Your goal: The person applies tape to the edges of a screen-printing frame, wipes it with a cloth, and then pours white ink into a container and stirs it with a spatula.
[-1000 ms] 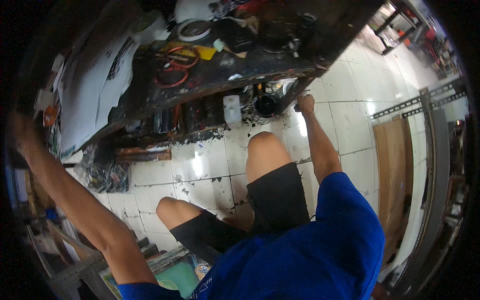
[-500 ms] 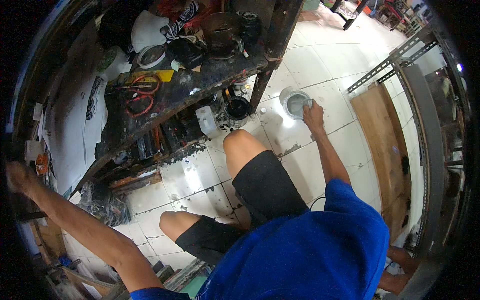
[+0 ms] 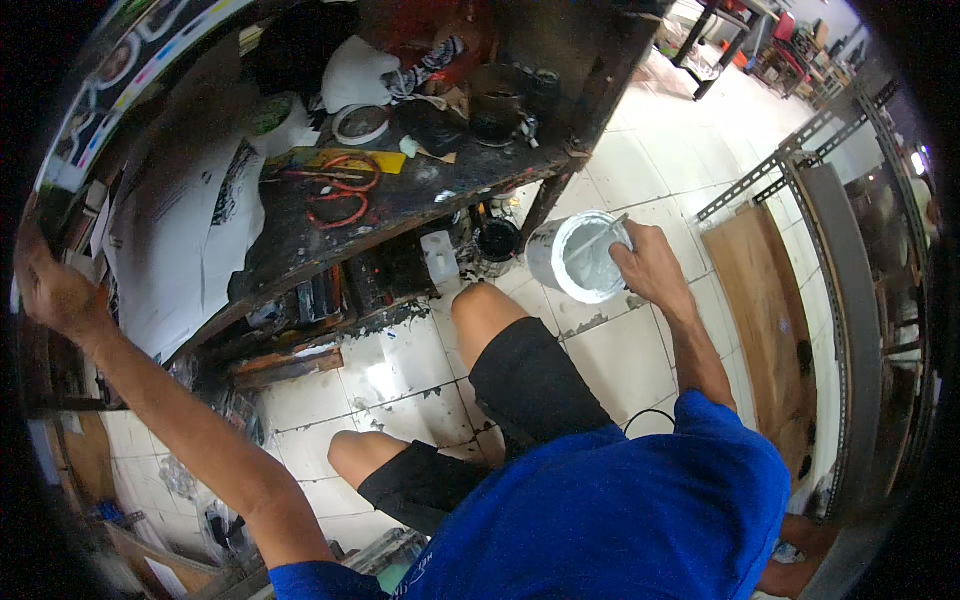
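My right hand (image 3: pixel 652 262) is closed on the rim of a round white-grey tub (image 3: pixel 545 258), held tilted above the floor. Pale, whitish stuff coats its inside, and a thin stick (image 3: pixel 603 238) leans in it up to the rim by my fingers. Out at the far left, my left hand (image 3: pixel 62 292) is closed at the dark edge of the workbench's side; what its fingers grip is hidden. Beside that hand, white paper sheets (image 3: pixel 180 240) with black marks hang over the bench (image 3: pixel 285 240).
Red-handled scissors (image 3: pixel 338 208), a yellow strip (image 3: pixel 390 162) and a round white lid (image 3: pixel 360 124) lie on the bench. Below stand a black-filled pot (image 3: pixel 497 240) and a white plastic container (image 3: pixel 438 258). A wooden board (image 3: pixel 765 320) leans by a metal shelf frame (image 3: pixel 845 260) at right.
My right hand has lifted the tub off the floor, bringing it nearer and tilting it. My left hand has shifted up a little at the left edge. The view has moved slightly.
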### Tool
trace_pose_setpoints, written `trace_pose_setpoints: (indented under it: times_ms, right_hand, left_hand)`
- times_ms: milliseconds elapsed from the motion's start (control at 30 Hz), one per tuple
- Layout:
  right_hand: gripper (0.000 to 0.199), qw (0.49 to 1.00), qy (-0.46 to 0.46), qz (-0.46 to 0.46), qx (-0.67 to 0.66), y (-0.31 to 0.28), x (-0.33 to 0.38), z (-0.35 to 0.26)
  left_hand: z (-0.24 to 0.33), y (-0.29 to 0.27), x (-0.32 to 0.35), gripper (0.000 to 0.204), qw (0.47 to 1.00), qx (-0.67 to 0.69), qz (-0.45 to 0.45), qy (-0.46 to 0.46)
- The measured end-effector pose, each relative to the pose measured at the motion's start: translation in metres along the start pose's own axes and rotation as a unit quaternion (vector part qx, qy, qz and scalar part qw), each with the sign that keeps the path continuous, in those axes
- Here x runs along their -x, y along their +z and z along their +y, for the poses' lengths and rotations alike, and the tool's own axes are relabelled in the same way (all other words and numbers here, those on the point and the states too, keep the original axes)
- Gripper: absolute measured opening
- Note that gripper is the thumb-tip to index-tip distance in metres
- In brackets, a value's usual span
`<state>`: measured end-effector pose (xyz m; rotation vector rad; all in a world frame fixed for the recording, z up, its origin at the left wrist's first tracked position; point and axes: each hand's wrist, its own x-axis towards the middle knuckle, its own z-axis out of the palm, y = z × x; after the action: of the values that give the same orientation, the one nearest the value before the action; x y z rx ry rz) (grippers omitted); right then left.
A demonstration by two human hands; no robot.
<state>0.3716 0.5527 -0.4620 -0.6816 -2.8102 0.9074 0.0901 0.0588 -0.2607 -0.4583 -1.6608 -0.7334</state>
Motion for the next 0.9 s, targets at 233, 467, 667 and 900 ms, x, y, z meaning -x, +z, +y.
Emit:
trace_pose_setpoints:
  times_ms: [233, 467, 667, 900]
  right_hand:
    - [0.033, 0.990, -0.082, -0.109, -0.024, -0.013, 0.011, -0.084]
    - [0.031, 0.962, -0.116, -0.241, -0.050, -0.084, 0.045, -0.210]
    - [0.031, 0.943, -0.190, -0.255, -0.098, -0.151, 0.074, -0.304]
    - [0.031, 0.917, -0.196, -0.316, -0.142, -0.244, 0.098, -0.401]
  left_hand:
    - [0.018, -0.006, -0.004, 0.053, 0.997, -0.003, -0.040, 0.069]
    - [0.068, -0.065, -0.048, 0.078, 0.952, -0.022, -0.293, -0.088]
    - [0.207, -0.142, -0.052, 0.142, 0.829, 0.169, -0.462, -0.265]
    - [0.296, -0.190, -0.120, 0.125, 0.766, 0.255, -0.400, -0.433]
